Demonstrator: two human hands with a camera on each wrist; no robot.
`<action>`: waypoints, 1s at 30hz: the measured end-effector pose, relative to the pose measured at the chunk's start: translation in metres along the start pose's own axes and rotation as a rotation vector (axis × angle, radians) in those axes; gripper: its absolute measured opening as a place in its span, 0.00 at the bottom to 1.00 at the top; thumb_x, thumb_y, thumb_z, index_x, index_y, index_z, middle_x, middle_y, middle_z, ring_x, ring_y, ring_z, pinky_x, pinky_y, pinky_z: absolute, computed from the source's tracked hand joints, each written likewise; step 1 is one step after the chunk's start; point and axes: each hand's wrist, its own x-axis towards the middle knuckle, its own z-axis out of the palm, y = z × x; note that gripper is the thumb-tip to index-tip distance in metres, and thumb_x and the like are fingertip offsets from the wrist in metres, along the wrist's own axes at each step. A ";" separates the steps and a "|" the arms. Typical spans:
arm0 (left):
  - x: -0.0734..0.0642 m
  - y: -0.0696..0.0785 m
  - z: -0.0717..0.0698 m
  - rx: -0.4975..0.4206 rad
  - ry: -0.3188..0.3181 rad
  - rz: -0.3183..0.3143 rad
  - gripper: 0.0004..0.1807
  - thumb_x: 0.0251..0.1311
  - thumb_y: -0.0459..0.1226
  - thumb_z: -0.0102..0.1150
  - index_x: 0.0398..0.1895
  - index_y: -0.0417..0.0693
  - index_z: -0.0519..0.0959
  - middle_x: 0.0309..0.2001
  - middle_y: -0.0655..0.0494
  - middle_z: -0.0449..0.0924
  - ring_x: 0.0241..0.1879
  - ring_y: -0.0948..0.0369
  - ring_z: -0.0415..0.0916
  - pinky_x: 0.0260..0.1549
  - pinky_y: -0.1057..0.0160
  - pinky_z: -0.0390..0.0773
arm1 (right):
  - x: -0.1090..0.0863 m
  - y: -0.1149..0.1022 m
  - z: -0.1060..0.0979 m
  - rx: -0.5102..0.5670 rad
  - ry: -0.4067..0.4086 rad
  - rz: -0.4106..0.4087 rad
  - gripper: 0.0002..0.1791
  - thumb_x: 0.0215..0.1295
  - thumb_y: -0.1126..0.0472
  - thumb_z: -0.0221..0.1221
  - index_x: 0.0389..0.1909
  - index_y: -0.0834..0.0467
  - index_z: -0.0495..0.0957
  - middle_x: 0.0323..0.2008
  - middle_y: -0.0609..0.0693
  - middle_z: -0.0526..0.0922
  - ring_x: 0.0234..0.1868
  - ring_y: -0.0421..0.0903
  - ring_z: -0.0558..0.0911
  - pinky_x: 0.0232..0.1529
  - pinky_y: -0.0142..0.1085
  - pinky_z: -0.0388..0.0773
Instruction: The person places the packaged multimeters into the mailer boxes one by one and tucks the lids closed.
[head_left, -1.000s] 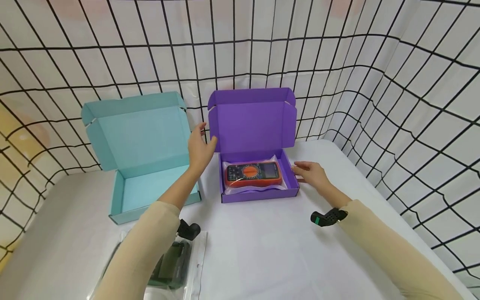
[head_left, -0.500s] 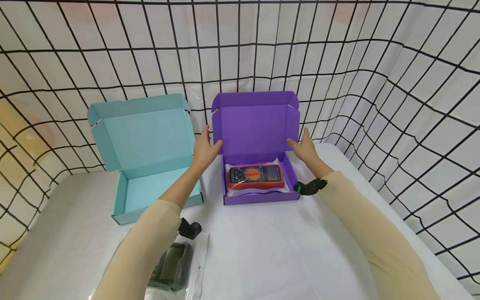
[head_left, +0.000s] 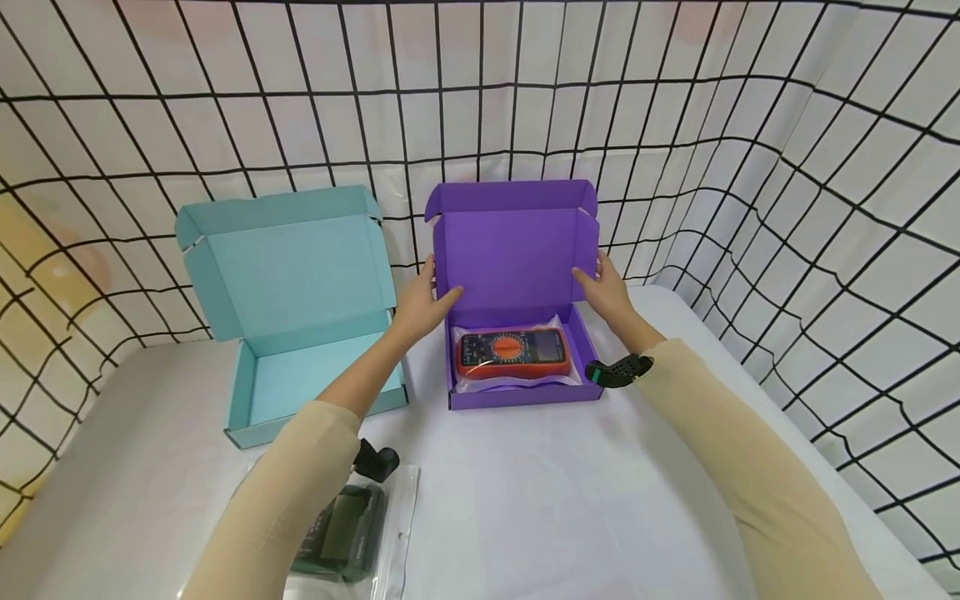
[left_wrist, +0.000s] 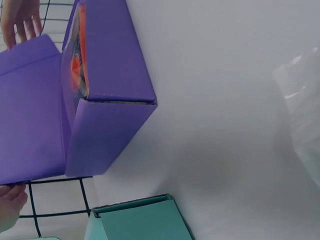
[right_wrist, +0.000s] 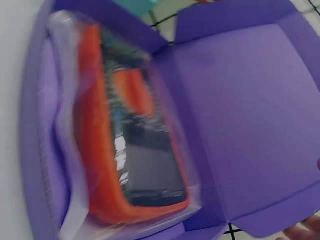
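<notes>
Lid (head_left: 506, 258) raised, left hand (head_left: 422, 310) pinching its left edge, right hand (head_left: 611, 298) its right | risk: uneven pull could crease lid or skid purple box (head_left: 540, 398); loose bag (head_left: 491, 386) edge may snag if lid folds | meter (head_left: 512, 350): orange casing and dial, dark face, glossy in bag, lying face-up inside purple box on counter (head_left: 517, 508)

teal mailer box (head_left: 281, 375) with lid (head_left: 296, 267) flipped up, dark green handheld device (head_left: 345, 529) bagged in clear plastic (head_left: 399, 517), all parked on a white tabletop (head_left: 525, 500), backed by black wire grid (head_left: 440, 89)
</notes>
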 end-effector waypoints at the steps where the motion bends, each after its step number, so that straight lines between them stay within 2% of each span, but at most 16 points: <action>1: -0.001 0.001 0.001 0.008 -0.012 -0.004 0.44 0.62 0.48 0.50 0.72 0.38 0.41 0.66 0.38 0.60 0.63 0.46 0.63 0.56 0.51 0.70 | -0.001 0.000 0.002 -0.008 -0.002 -0.023 0.37 0.69 0.54 0.47 0.71 0.62 0.41 0.66 0.67 0.58 0.65 0.62 0.62 0.63 0.49 0.62; 7: -0.006 0.002 0.003 0.017 -0.045 -0.010 0.43 0.62 0.51 0.49 0.72 0.40 0.42 0.66 0.40 0.60 0.61 0.47 0.66 0.55 0.52 0.70 | -0.010 0.002 0.009 -0.056 -0.015 -0.125 0.37 0.69 0.57 0.48 0.71 0.65 0.41 0.65 0.70 0.58 0.63 0.63 0.64 0.62 0.49 0.64; 12: -0.008 -0.001 0.001 -0.013 -0.058 -0.006 0.42 0.63 0.53 0.47 0.72 0.43 0.44 0.66 0.41 0.60 0.62 0.49 0.64 0.55 0.51 0.70 | -0.012 0.003 0.007 -0.031 -0.003 -0.126 0.35 0.69 0.56 0.47 0.71 0.64 0.44 0.64 0.69 0.61 0.63 0.62 0.66 0.60 0.49 0.66; 19: -0.012 -0.005 -0.001 -0.029 -0.064 0.002 0.41 0.64 0.54 0.46 0.72 0.44 0.46 0.63 0.43 0.67 0.63 0.50 0.64 0.58 0.50 0.67 | -0.017 0.005 0.000 -0.034 -0.029 -0.127 0.36 0.69 0.54 0.47 0.71 0.63 0.43 0.63 0.67 0.63 0.61 0.60 0.69 0.59 0.49 0.67; 25: -0.018 -0.008 0.000 -0.048 -0.010 -0.007 0.35 0.65 0.56 0.42 0.71 0.49 0.55 0.60 0.45 0.71 0.59 0.51 0.69 0.56 0.52 0.70 | -0.022 0.010 -0.002 -0.059 -0.001 -0.113 0.29 0.72 0.52 0.41 0.70 0.60 0.51 0.59 0.66 0.69 0.59 0.61 0.70 0.60 0.51 0.65; 30: -0.024 -0.008 0.002 -0.107 0.031 -0.010 0.32 0.68 0.55 0.37 0.68 0.46 0.60 0.60 0.44 0.70 0.58 0.51 0.70 0.57 0.52 0.69 | -0.026 0.017 -0.003 -0.017 0.045 -0.132 0.26 0.74 0.52 0.36 0.68 0.60 0.58 0.54 0.65 0.75 0.54 0.60 0.76 0.60 0.51 0.64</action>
